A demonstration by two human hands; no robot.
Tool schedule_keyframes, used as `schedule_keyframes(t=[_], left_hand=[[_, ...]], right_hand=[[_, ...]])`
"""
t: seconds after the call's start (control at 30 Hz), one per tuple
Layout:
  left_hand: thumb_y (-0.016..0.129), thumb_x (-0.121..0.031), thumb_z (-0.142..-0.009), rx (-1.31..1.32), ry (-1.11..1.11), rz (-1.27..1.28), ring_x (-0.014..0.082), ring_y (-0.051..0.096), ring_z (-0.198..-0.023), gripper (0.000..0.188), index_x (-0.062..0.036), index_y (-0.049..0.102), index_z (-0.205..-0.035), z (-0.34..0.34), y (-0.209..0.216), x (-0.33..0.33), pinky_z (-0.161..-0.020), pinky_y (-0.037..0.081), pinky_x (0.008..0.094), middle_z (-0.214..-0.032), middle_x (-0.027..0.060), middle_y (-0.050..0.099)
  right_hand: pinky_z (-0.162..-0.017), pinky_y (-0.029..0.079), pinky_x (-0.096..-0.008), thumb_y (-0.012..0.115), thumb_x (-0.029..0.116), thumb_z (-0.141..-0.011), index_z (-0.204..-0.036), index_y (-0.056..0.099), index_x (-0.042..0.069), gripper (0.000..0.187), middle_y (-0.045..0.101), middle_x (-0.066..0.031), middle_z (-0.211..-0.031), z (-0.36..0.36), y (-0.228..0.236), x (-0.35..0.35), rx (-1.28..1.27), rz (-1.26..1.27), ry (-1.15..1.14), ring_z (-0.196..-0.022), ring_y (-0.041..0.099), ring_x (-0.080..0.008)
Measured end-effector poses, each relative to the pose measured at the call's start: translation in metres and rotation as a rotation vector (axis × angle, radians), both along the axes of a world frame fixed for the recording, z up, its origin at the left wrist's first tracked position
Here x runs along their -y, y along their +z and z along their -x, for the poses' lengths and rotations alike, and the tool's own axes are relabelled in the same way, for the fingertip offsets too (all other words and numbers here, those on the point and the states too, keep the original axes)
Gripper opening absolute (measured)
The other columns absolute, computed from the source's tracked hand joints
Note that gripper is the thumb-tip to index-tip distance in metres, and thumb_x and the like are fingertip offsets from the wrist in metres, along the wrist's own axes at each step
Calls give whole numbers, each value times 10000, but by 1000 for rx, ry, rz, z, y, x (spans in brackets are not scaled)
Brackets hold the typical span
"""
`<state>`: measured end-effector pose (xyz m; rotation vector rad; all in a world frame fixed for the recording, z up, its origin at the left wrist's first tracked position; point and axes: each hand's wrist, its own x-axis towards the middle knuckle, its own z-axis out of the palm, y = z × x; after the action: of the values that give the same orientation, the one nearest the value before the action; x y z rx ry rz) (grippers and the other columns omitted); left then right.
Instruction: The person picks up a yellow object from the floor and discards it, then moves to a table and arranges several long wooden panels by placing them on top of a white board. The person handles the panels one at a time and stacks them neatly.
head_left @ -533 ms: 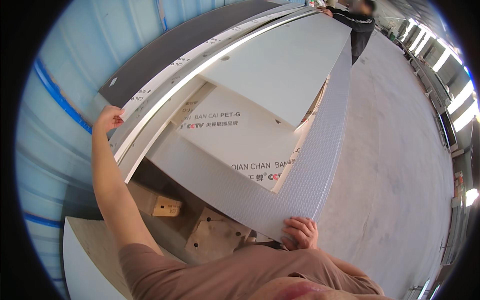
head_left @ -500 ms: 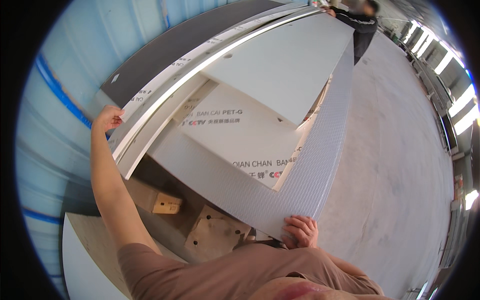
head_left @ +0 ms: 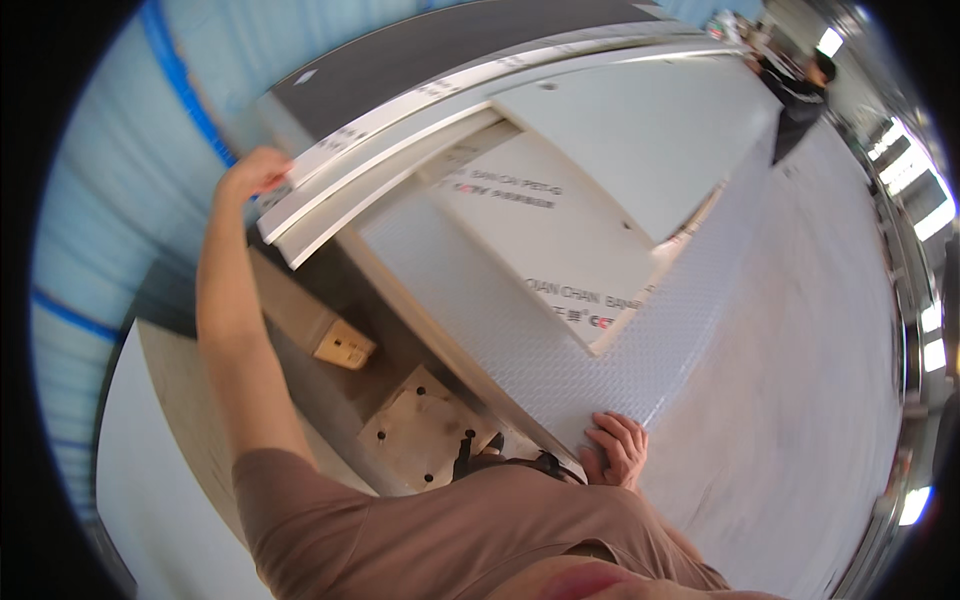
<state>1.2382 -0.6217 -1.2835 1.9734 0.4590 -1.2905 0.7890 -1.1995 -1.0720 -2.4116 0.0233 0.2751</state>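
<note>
At the upper left my left hand [head_left: 256,174] is closed on the near end of a long white board [head_left: 340,150] with printing along it, my arm stretched out to it. Other long pale strips [head_left: 330,225] lie beside that board. My right hand [head_left: 617,448] has its fingers bent over the near corner of a large panel covered in bubble wrap [head_left: 520,360]; the thumb is mostly hidden. On this panel lies a printed white board [head_left: 550,225], partly under a plain pale-grey board [head_left: 640,130].
A dark panel [head_left: 400,70] lies along the blue ribbed wall [head_left: 120,210]. Beneath the stack are a cardboard box [head_left: 345,343] and a plate with holes [head_left: 415,425]. A person in black [head_left: 800,100] stands at the far end. Concrete floor [head_left: 780,350] runs along the right.
The view has swung, so the stack appears farther right. My left hand sits higher in view, still on the board's end. My right hand remains at the panel's corner.
</note>
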Motion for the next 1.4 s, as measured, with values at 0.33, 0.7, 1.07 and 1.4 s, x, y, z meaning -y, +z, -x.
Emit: schedule_keyframes(t=[0.33, 0.7, 1.07, 1.4], left_hand=[[667, -334, -925, 245, 77, -318, 124, 592, -738, 332, -13, 689, -1005, 30, 17, -21, -672, 470, 297, -843, 53, 674], [741, -283, -825, 381, -266, -266, 315, 672, -959, 429, 65, 661, -1063, 34, 16, 73, -861, 502, 387, -1029, 227, 704], [731, -303, -833, 527, -416, -410, 435, 626, -1043, 460, 76, 630, -1073, 59, 22, 58, -894, 496, 469, -1102, 284, 662], [739, -317, -820, 554, -410, -372, 419, 625, -1072, 520, 62, 616, -1154, 62, 22, 48, -929, 488, 448, -1124, 275, 662]], right_hand=[[-908, 458, -443, 758, 162, -738, -1009, 664, 81, 298, 670, -82, -1160, -20, -16, 5, -26, -82, 29, -1085, 619, -287], [-934, 453, -442, 757, 139, -754, -1001, 663, 84, 270, 675, -81, -1165, -20, -9, 18, -19, -63, 4, -1110, 620, -289], [-934, 447, -433, 756, 125, -754, -998, 668, 82, 263, 672, -80, -1164, -17, -6, 14, -28, -88, 13, -1108, 619, -286], [-887, 455, -436, 741, 75, -712, -972, 667, 59, 271, 666, -105, -1132, -14, 2, 1, 3, -75, -11, -1066, 620, -310]])
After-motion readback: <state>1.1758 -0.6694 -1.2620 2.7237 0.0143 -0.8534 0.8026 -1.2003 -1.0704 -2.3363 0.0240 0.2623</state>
